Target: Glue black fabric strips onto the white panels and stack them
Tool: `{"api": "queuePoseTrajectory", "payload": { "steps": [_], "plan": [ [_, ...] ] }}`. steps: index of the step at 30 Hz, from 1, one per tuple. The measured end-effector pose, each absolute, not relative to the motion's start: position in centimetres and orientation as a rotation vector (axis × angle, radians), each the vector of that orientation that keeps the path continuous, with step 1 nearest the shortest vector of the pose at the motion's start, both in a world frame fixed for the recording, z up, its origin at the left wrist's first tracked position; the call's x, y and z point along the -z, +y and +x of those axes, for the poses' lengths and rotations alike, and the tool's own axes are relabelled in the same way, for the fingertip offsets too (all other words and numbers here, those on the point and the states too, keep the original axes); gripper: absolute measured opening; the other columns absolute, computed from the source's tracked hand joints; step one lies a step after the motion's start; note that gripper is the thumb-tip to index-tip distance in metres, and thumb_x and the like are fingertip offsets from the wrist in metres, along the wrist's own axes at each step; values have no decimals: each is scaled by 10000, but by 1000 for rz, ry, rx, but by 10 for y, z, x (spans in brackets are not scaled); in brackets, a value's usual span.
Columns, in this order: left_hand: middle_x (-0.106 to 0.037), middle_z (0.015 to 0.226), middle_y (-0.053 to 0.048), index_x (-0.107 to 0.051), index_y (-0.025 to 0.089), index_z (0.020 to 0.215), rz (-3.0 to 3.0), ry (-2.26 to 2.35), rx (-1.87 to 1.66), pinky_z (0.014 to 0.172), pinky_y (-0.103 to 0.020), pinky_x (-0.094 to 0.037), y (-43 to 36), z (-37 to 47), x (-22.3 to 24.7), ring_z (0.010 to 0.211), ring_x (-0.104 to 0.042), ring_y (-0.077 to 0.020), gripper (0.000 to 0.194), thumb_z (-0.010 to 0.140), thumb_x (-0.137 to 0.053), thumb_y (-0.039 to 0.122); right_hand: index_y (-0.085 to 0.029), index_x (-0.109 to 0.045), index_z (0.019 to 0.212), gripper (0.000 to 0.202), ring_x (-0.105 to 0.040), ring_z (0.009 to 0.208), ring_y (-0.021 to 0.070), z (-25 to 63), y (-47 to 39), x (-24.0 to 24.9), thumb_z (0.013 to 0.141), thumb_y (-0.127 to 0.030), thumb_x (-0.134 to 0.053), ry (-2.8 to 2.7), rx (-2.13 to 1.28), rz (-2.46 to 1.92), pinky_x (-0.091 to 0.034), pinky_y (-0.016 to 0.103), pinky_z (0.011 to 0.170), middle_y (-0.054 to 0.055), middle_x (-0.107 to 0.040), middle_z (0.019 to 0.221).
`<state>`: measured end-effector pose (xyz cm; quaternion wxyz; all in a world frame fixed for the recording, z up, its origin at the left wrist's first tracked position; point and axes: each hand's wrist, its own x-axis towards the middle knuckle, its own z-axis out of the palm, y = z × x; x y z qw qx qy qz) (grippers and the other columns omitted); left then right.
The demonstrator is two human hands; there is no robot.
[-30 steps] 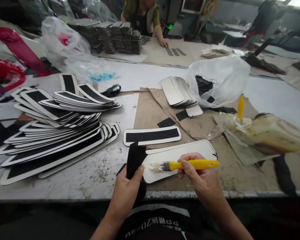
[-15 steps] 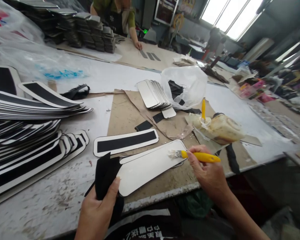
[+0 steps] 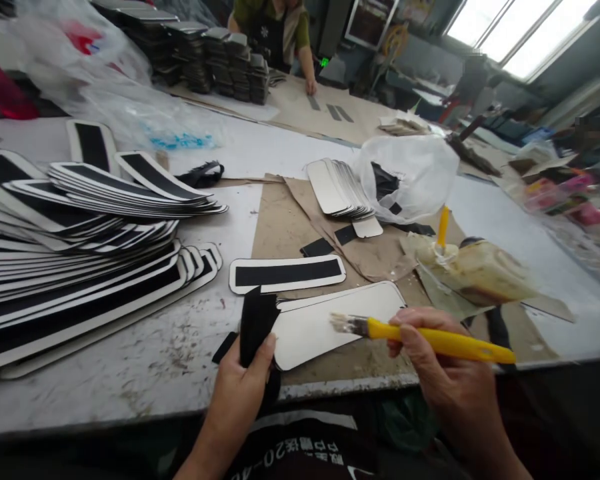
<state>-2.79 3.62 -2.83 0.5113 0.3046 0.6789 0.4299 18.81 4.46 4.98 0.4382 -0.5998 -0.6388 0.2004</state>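
My left hand (image 3: pixel 245 380) is closed on black strips (image 3: pixel 256 323), its thumb at the left end of a white rounded panel (image 3: pixel 325 327). My right hand (image 3: pixel 445 367) grips a yellow-handled brush (image 3: pixel 430 340), whose whitish bristles are over the panel; contact cannot be made out. More white panels show under the top one. Just behind lies a white panel with a black strip (image 3: pixel 287 273) along its middle. To the right, another yellow handle (image 3: pixel 443 227) stands up from a glue-smeared container (image 3: pixel 495 270).
Piles of black-and-white panels (image 3: pixel 80 280) cover the left side. Small white panels (image 3: pixel 333 190) lie by a clear plastic bag (image 3: pixel 410 173). Across the table (image 3: pixel 240 147), a person (image 3: pixel 280 33) reaches toward grey strips. Dark stacks (image 3: pixel 205 53) stand at the back.
The view has swung left, so the table things appear further right. My right hand and the brush have come nearer, with the brush lying flatter. My left hand still holds the black strips.
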Motion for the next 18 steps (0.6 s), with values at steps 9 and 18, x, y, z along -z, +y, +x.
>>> {"api": "queuePoseTrajectory", "payload": {
  "steps": [9, 18],
  "plan": [
    [-424, 484, 57, -571, 162, 772, 607, 1448, -1095, 439, -209, -288, 35, -26, 32, 470, -351, -100, 345, 729, -648, 496, -203, -554, 843, 173, -558, 582, 151, 150, 56, -11, 872, -374, -543, -1395, -1083, -1467, -465, 271, 576, 0, -565, 639],
    [-435, 493, 41, -540, 160, 694, 651, 1618, -1070, 425, -228, -303, 31, -25, 37, 459, -369, -111, 422, 680, -667, 563, -196, -549, 809, 82, -549, 787, 187, 205, 59, -25, 873, -241, -524, -1782, -293, -1532, -446, 317, 738, 44, -559, 800]
  ]
}}
